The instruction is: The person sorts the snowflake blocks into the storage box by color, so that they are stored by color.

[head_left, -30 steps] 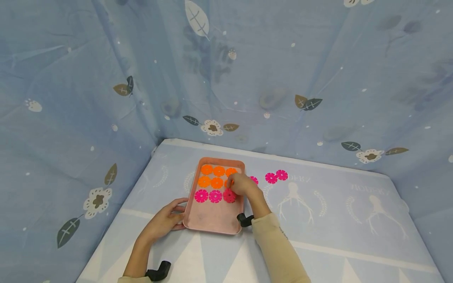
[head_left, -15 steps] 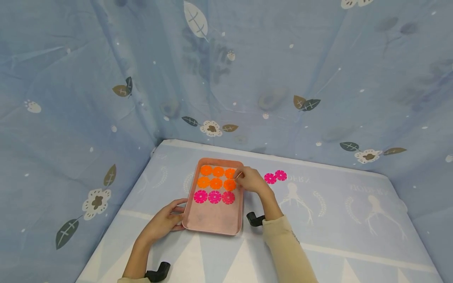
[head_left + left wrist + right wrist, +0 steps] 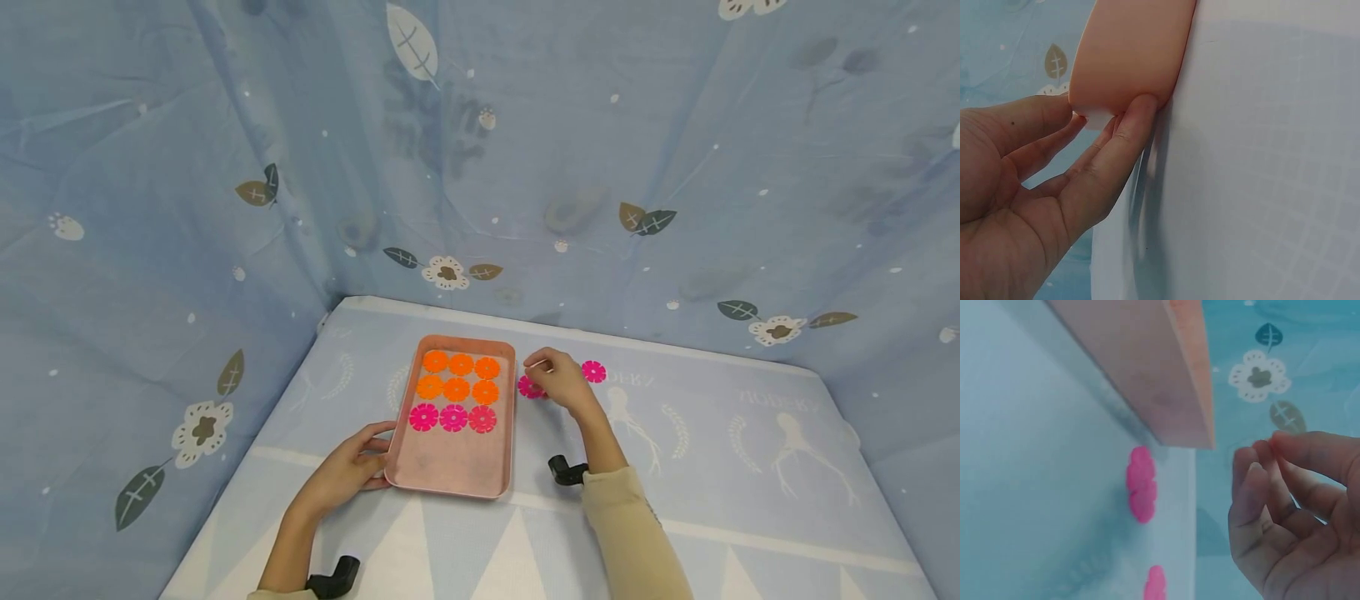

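Note:
A pink tray [image 3: 450, 462] lies on the table with rows of toothed discs inside. Orange discs [image 3: 456, 389] fill its two far rows; three pink discs [image 3: 453, 418] form the nearer row. My left hand [image 3: 347, 467] grips the tray's near left corner, its fingers and thumb against the tray wall [image 3: 1129, 56] in the left wrist view. Just right of the tray, my right hand [image 3: 564, 385] hovers above loose pink discs, fingers loosely bent. No disc shows between the fingertips in the right wrist view, where a loose pink disc [image 3: 1141, 484] lies below.
Another loose pink disc [image 3: 593, 372] lies to the right of the right hand; one between them is mostly hidden by that hand. A patterned cloth [image 3: 720, 500] covers the table. Blue printed curtains [image 3: 525, 150] rise behind and at the left.
My right hand has moved from over the tray's pink row to the right, now beside the tray near the loose discs. The left hand stays on the tray.

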Available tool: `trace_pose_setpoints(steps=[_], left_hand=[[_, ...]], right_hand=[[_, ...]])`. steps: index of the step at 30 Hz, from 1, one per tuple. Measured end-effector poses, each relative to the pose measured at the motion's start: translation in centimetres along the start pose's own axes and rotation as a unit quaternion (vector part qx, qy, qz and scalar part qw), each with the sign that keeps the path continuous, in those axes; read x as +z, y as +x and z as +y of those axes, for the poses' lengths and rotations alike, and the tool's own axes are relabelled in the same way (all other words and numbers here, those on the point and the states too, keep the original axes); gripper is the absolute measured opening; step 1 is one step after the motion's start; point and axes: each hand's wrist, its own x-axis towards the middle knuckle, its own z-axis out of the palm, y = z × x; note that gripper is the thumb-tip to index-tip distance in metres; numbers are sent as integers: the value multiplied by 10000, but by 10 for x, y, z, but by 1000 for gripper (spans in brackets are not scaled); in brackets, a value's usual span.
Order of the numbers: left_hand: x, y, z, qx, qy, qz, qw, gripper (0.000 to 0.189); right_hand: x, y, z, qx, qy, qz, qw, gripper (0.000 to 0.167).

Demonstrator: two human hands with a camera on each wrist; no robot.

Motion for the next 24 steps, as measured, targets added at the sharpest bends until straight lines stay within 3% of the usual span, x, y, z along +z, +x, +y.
trace_pose_setpoints(steps=[7, 17, 24], left_hand=[[1, 1, 0, -13, 7, 7, 10000, 49], [1, 1, 0, -14, 65, 44, 10000, 49], [0, 1, 1, 68, 8, -3, 10000, 51]], right_hand=[[-1, 5, 19, 149, 375, 456, 9981, 22], [7, 11, 46, 439, -403, 625, 9963, 20], [12, 13, 50, 520, -640, 618, 9947, 26]])
